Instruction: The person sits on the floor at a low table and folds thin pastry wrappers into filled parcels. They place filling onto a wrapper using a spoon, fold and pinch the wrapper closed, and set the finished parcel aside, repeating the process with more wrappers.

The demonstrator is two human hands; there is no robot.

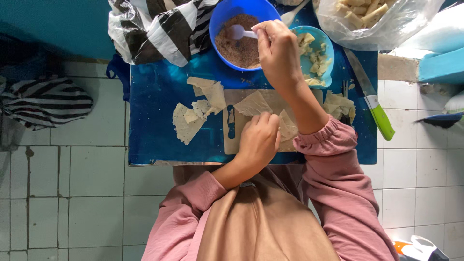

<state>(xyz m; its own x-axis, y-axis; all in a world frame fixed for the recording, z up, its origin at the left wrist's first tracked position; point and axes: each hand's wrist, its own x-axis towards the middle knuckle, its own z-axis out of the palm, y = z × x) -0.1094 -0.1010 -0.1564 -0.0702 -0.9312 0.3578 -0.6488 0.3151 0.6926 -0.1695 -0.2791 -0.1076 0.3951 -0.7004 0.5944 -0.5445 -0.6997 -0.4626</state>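
Blue table [154, 116], right hand [278, 53] pinching spoon [239, 32]

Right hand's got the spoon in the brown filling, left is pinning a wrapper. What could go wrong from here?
1. The right hand holds the white spoon over the blue bowl of brown filling; carrying a scoop back to the wrapper may scatter crumbs on the blue tabletop.
2. The thin wrapper, pinned only by the left hand, might tear or slip.
3. The green-handled knife lies near the table's right edge and could be knocked off.
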